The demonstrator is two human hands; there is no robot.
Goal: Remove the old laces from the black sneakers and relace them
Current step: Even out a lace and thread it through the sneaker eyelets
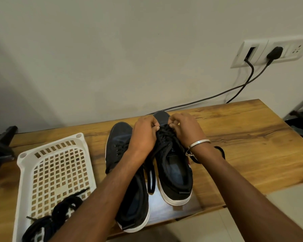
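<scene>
Black sneakers, left (129,172) and right (173,168), each with a white sole; black lace (151,177) on the right one. White basket (56,165), square-grid perforations, containing black laces (59,212). Table (243,137) in golden-brown wood grain with dark streaks. Silver bangle (198,143). Off-white wall (112,58); white socket plate (269,53); black cables (234,88)

Soft indoor light, dim left corner, wide-angle bending at edges, slight blur.
</scene>
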